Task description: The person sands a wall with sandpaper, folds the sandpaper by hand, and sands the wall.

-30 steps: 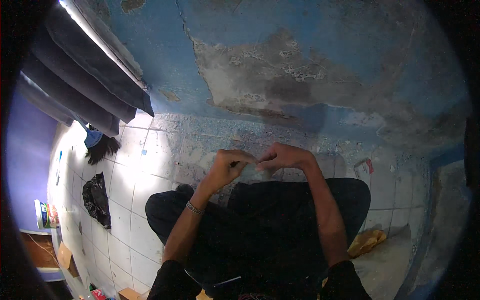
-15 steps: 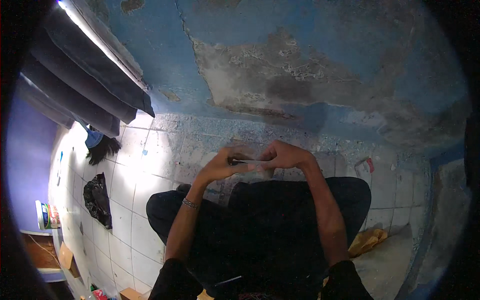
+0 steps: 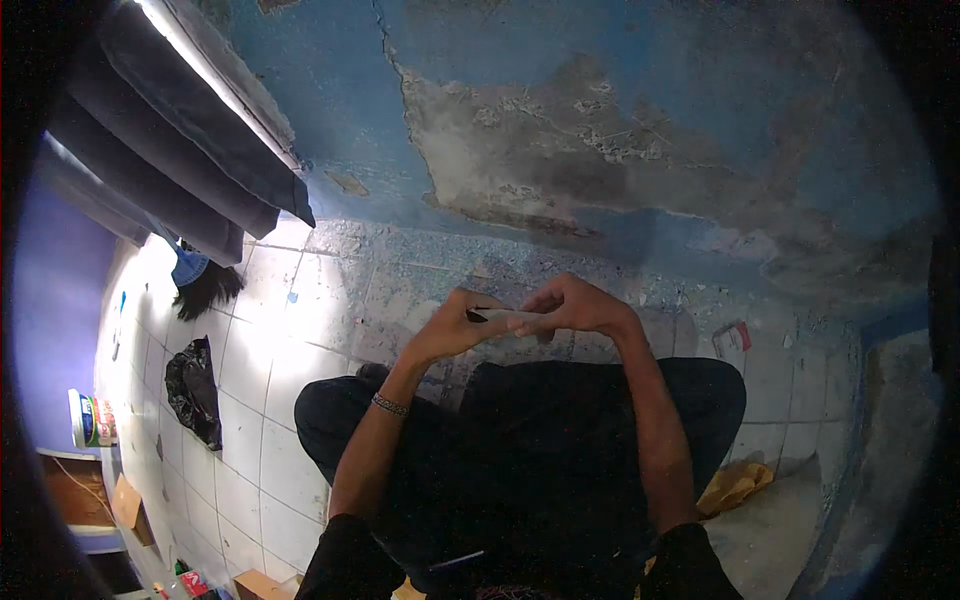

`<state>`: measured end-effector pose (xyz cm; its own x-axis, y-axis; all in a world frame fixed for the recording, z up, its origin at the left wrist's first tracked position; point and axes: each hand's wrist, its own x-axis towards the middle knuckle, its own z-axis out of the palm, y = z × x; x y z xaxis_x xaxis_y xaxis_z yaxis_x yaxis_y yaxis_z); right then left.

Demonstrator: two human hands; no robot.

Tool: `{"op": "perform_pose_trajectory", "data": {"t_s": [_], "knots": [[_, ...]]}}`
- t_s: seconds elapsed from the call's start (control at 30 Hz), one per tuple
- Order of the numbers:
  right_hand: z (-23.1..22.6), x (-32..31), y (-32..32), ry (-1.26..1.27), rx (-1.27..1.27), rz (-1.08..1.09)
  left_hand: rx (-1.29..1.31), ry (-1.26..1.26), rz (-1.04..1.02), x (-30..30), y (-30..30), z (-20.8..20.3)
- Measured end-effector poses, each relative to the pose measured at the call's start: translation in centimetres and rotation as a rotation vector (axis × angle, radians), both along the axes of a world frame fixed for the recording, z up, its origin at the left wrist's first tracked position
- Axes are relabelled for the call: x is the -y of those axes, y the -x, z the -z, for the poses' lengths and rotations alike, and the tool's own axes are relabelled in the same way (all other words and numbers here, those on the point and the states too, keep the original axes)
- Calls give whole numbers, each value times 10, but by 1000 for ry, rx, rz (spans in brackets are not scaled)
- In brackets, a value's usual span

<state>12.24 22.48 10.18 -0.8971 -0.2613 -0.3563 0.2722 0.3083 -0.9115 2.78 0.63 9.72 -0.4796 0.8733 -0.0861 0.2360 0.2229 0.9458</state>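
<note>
Both hands meet in front of my crossed legs, above the tiled floor. Between them is a thin pale strip, paper-like and seen nearly edge-on; its exact kind is unclear. My left hand, with a metal-link band at the wrist, pinches one end with thumb and fingers. At the other end my right hand closes its thumb and fingers on the strip. The fingertips of both hands nearly touch and hide part of it.
A black plastic bag and a blue broom head with dark bristles lie left, below dark hanging cloth. A white tub stands farther left. On the right are a red-and-white packet and crumpled yellow-brown paper. Peeling blue wall rises ahead.
My fingers were blurred with motion and look steadier now. The pale strip shows more clearly between them. Both hands stay in nearly the same place; the view has tilted slightly.
</note>
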Motion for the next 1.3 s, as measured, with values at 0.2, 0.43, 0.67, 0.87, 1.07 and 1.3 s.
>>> {"op": "perform_pose_trajectory", "data": {"t_s": [0.2, 0.43, 0.67, 0.87, 1.07, 1.3], "knots": [[2, -2, -2, 5, -11, 43, -19, 48, -30, -1, -3, -8], [-6, -5, -2, -64, -59, 80, -11, -16, -105, -3, -4, -7], [2, -6, 0, -23, -163, 153, 10, -55, -181, -3, -1, -3], [1, -2, 1, 69, -199, 215, 82, -133, -213, -2, 0, -6], [-1, -3, -2, 174, -211, 212, -62, -79, -211, -1, 1, -7], [3, -1, -2, 154, -167, 265, -296, -70, -193, -1, 0, -2]]}}
